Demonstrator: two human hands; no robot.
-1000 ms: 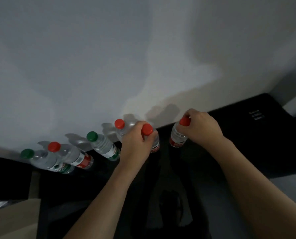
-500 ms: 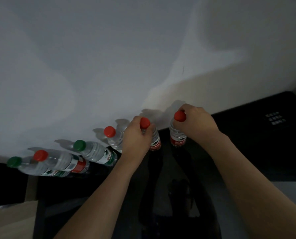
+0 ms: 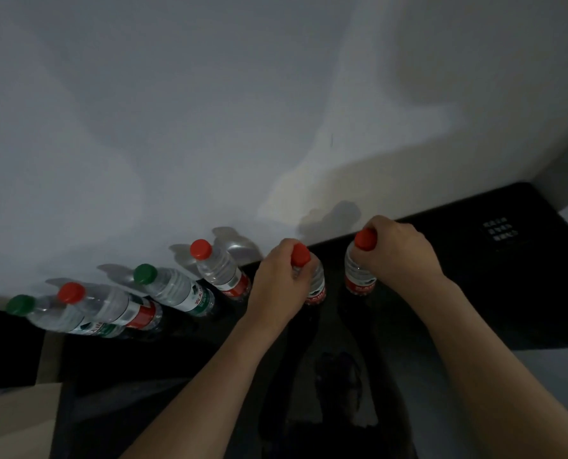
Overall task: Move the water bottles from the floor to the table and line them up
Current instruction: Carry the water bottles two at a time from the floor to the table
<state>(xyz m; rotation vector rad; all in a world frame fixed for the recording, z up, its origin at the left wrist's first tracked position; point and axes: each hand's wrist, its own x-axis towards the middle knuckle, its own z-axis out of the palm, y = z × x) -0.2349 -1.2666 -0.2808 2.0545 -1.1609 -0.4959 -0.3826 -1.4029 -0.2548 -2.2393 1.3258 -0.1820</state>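
Observation:
Several clear water bottles stand in a row on the black table (image 3: 507,293) along the white wall. From the left: a green-capped bottle (image 3: 44,314), a red-capped bottle (image 3: 117,304), a green-capped bottle (image 3: 176,289) and a red-capped bottle (image 3: 221,270). My left hand (image 3: 277,279) grips the neck of a fifth, red-capped bottle (image 3: 315,283) standing on the table. My right hand (image 3: 398,251) grips the neck of a sixth, red-capped bottle (image 3: 358,276) a little to the right of it. Both held bottles are upright.
A white wall (image 3: 242,111) rises right behind the row. A tan cardboard box (image 3: 14,422) sits at the lower left. White print (image 3: 499,230) marks the dark table surface at the right. Grey floor (image 3: 547,366) shows beyond the table's right edge.
The view has shifted, so the row sits lower and further left in frame. Both hands keep their grip on the two right-hand bottles, which stay upright on the table.

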